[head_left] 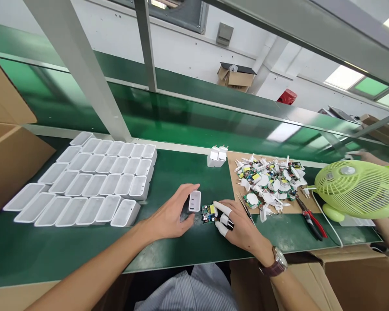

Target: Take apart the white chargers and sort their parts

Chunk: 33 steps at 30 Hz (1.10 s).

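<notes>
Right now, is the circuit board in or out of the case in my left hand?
Out: the board, held by your right hand, is beside the case, whose open mouth shows dark slots inside.

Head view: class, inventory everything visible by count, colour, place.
Rowed housings: about 28, white, bench left
Slotted housing: one, white, in left hand
Circuit board: one, green, at right fingertips
Chargers: apparently two, white, bench back
Plug assemblies: many, white and green, piled right
Sheet: one, tan, under pile
Pliers: one, red and black, right bench
Fan: one, lime green, far right
Cable: one, white, beside fan
Bench: one, green, centre
Cardboard boxes: several, brown, left, right, behind
Package: one, red, back shelf
Frame bars: several, grey, overhead
Co-worker's hand: one, blurred, behind fan
Watch: one, silver, right wrist
Striped shirt: one, grey, bottom centre
Left hand: one, bare, around housing
Right hand: one, white finger covers, at board
</notes>
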Motion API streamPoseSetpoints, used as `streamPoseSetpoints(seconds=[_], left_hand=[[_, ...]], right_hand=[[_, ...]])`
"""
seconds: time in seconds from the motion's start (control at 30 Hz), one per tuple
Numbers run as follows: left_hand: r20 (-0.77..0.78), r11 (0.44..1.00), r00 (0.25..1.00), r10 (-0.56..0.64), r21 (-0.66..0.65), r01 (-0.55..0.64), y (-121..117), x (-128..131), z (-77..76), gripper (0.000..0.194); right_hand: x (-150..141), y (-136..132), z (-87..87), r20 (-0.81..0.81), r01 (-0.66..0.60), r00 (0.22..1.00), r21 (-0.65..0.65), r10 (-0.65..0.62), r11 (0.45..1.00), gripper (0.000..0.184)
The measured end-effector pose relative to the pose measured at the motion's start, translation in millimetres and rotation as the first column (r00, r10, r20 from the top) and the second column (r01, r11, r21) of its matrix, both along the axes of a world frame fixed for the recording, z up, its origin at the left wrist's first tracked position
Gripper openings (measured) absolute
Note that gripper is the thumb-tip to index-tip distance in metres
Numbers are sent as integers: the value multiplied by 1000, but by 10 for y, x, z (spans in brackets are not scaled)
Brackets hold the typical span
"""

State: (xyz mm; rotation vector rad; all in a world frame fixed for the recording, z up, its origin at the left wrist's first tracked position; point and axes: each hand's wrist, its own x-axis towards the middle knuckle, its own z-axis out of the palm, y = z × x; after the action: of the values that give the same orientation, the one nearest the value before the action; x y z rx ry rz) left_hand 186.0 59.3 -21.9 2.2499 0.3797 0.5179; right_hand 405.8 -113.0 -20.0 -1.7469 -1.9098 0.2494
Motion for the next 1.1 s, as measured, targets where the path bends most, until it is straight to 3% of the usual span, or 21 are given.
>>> streamPoseSetpoints(seconds=[0.1, 0.23, 0.37, 0.53, 1.1], left_hand=[[13, 1000, 1000, -26, -7, 26, -3, -11, 11, 91], [-1, 997, 1000, -17, -70, 17, 0, -3, -18, 89], [-17, 996, 1000, 16, -86, -17, -4, 19, -73, 86], [57, 1000, 998, 9, -17, -8, -8, 18, -104, 85], [49, 999, 998, -31, 35, 29, -4, 24, -48, 94]], right_hand=[[-51, 9, 1, -92, 35, 996, 147, -22, 988, 58], [-132, 35, 214, -216, 130, 974, 284, -69, 950, 51], [-253, 54, 379, -113, 102, 992, 382, -63, 918, 61], [-396, 75, 349, 69, 53, 994, 351, -82, 935, 72], [-465, 166, 446, 241, 43, 963, 298, -119, 954, 71]])
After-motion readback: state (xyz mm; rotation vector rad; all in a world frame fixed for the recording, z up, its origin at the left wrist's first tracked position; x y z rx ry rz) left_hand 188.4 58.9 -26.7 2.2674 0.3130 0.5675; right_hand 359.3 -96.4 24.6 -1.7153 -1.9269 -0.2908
